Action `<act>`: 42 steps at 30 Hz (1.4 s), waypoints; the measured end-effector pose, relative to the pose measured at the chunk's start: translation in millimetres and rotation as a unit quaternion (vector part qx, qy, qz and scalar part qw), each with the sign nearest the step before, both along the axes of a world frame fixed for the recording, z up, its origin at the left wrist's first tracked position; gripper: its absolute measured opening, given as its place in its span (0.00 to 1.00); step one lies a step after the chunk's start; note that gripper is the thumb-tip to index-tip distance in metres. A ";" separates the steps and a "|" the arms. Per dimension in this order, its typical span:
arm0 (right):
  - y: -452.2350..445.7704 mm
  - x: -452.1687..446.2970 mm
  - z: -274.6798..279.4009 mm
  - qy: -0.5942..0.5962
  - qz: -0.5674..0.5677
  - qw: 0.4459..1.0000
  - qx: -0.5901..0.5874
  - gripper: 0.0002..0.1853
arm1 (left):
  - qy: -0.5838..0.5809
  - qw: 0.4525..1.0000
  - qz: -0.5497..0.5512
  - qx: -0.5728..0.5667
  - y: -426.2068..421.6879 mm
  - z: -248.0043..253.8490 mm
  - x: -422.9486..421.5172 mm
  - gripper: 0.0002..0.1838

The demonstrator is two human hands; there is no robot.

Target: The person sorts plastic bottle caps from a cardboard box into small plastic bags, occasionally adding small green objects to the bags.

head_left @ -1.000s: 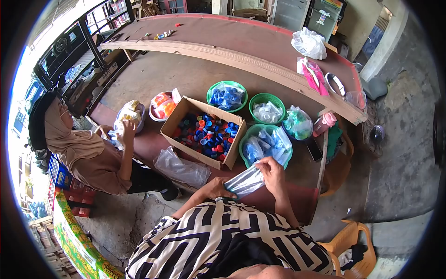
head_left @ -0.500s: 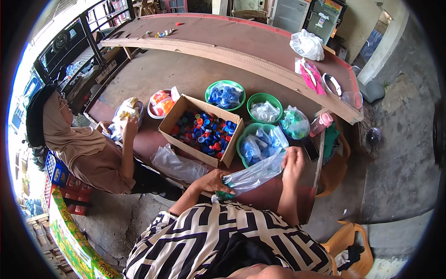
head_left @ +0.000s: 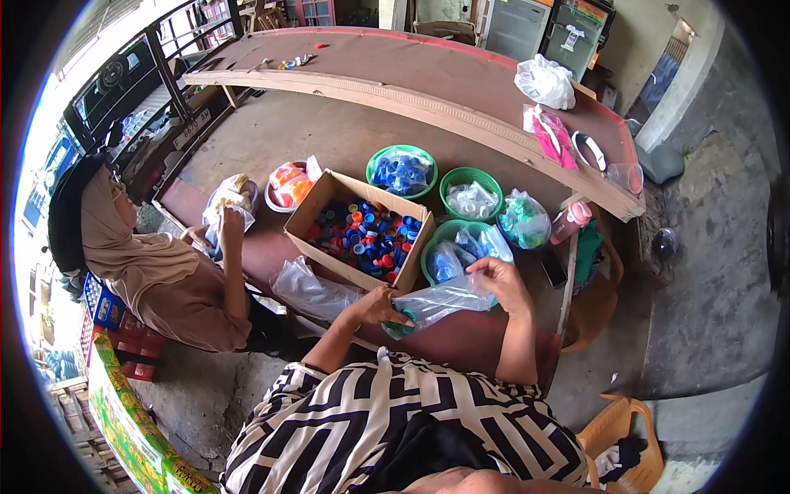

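Note:
A clear plastic bag (head_left: pixel 444 303) with something green in its lower end is stretched between my two hands. My left hand (head_left: pixel 377 308) is closed round the green end, in front of the cardboard box (head_left: pixel 306 218) of blue, red and orange caps (head_left: pixel 362 235). My right hand (head_left: pixel 500 284) pinches the bag's other end, near a light green basket (head_left: pixel 426 262) holding bags of light blue pieces. Another loose sheet of clear plastic (head_left: pixel 313 288) lies left of my left hand.
Behind are baskets with bagged blue caps (head_left: pixel 401 171), white caps (head_left: pixel 471 199), green caps (head_left: pixel 523 219) and orange caps (head_left: pixel 290 184). A co-worker (head_left: pixel 156 263) handles a bag at the left. A phone (head_left: pixel 553 267) and pink bottle (head_left: pixel 571 221) lie right; a raised wooden ledge (head_left: pixel 411 100) crosses behind.
The bag was first held short between my hands, then stretched up to the right; now my right hand is lower and further left. The co-worker's hands have shifted slightly.

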State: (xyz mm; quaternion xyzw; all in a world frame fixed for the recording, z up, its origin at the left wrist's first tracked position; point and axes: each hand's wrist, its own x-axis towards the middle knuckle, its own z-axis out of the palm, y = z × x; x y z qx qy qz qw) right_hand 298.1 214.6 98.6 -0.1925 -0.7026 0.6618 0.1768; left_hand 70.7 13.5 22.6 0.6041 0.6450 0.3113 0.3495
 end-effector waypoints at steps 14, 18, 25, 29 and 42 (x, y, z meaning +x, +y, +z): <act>-0.6 18.0 -1.2 0.087 -0.021 0.994 -0.057 0.45 | -0.176 0.982 0.067 -0.033 -2.3 -9.3 6.0 0.29; -17.9 0.3 -35.0 0.110 -0.074 0.987 -0.095 0.38 | -0.209 0.976 0.045 -0.039 8.1 -11.7 12.9 0.22; -51.9 -12.6 1.9 0.049 -0.058 0.984 0.162 0.22 | -0.299 0.953 0.020 0.039 22.2 23.4 30.4 0.27; -55.5 -15.2 10.3 0.024 0.000 0.972 0.232 0.20 | -0.286 0.938 0.020 0.193 27.9 51.6 40.4 0.32; -51.9 -3.2 26.3 0.010 -0.029 0.950 0.310 0.10 | 0.002 0.964 -0.008 0.266 23.6 72.2 8.3 0.19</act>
